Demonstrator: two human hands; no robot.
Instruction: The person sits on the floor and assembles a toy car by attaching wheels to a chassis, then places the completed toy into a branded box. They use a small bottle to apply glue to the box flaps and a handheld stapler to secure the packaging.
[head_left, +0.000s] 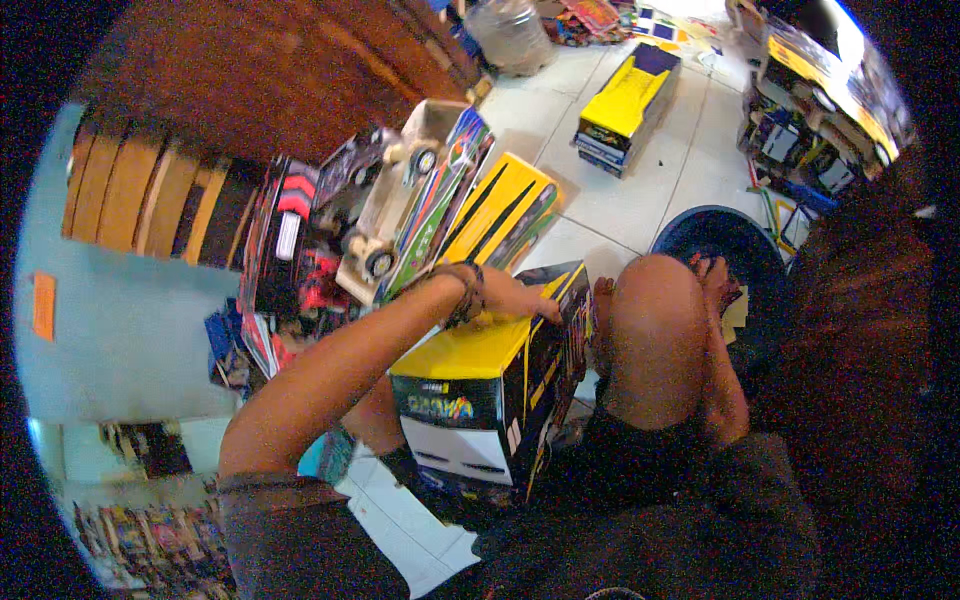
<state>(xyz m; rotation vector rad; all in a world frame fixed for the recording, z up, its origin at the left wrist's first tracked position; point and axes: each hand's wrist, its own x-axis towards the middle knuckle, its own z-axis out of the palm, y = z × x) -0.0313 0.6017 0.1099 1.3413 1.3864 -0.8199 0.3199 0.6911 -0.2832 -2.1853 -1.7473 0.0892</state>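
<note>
A toy truck (465, 350) with a yellow top, black sides and a white lower front stands between my legs, its front toward me. My left hand (515, 297) lies across its top, the fingers hooked over the right upper edge and gripping it. My right hand (714, 278) reaches past my right knee into a dark blue basin (690, 222). Its fingers look spread, though they are small and blurred, and I see nothing held in them. Pale yellow pieces (737, 312) lie in the basin beside that hand.
Left of me stand a yellow-and-black toy vehicle (500, 212), a green-striped one (435, 200) and a red-and-black one (280, 240). Another yellow toy truck (625, 105) is farther off on the tiled floor (560, 135). More toy vehicles (820, 110) stand at the far right. A wooden panel (270, 70) is behind.
</note>
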